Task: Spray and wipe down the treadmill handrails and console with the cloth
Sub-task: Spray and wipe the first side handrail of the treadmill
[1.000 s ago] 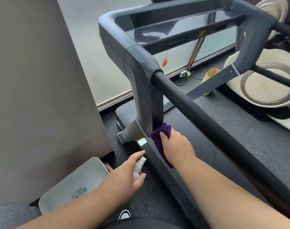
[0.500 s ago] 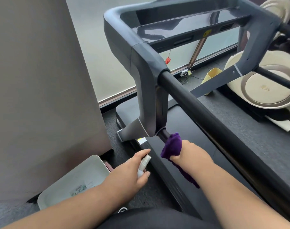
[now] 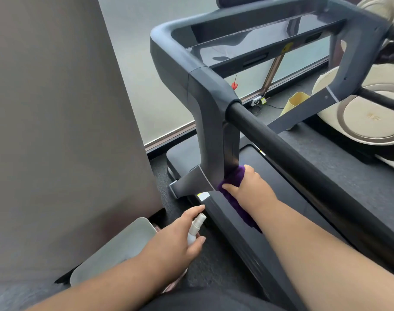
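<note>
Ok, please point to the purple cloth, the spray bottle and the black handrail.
purple cloth (image 3: 233,178): head view, bunched top part.
spray bottle (image 3: 197,223): head view, white nozzle.
black handrail (image 3: 281,144): head view, upper bar surface.

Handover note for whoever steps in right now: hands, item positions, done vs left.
Right hand grips the purple cloth, pressed against the base of the treadmill's left upright post.
Left hand holds the small white spray bottle low beside the deck, nozzle pointing towards the post.
Done: cannot tell which surfaces are clean.
Left: finish the post, then wipe the black handrail and console.
</note>
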